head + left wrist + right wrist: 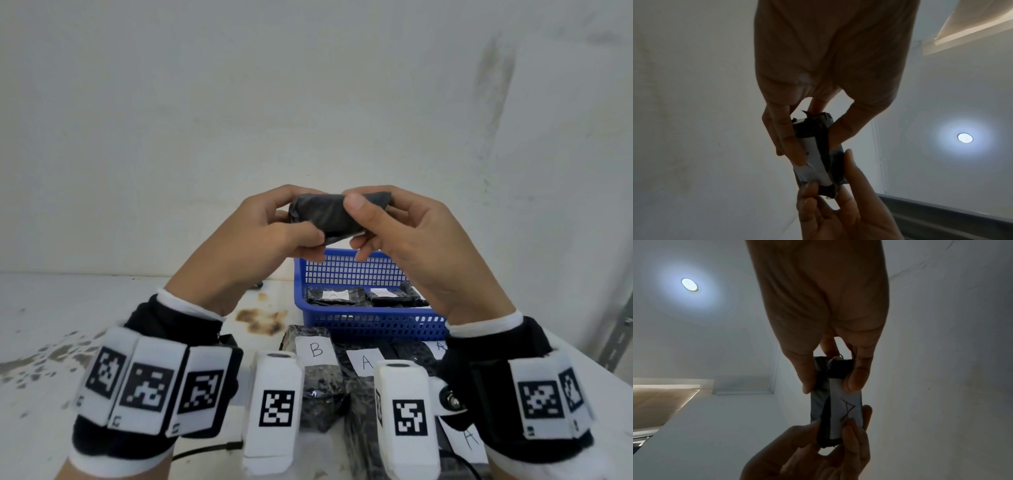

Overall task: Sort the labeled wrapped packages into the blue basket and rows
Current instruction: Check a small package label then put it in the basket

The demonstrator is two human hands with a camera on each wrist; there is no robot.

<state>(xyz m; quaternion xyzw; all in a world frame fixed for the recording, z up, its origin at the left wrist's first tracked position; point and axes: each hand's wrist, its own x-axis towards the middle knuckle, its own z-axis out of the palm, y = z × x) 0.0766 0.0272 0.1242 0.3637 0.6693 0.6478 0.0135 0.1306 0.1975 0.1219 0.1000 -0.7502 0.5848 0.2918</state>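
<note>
Both hands hold one black wrapped package (329,214) up in the air above the blue basket (346,270). My left hand (303,221) pinches its left end and my right hand (363,224) pinches its right end. In the right wrist view the package (824,404) shows a white label marked A (846,412). The left wrist view shows the package (819,129) edge-on between my fingers (791,142). Two black packages, one labelled A (334,295), lie in the basket. Packages labelled B (317,349) and A (366,361) lie on the table in front of the basket.
The white table (102,308) carries a brown rust stain (263,320) left of the basket. A plain wall stands close behind. Another A label (469,438) lies at the near right, partly under my wrist. A black cable (205,450) runs along the near edge.
</note>
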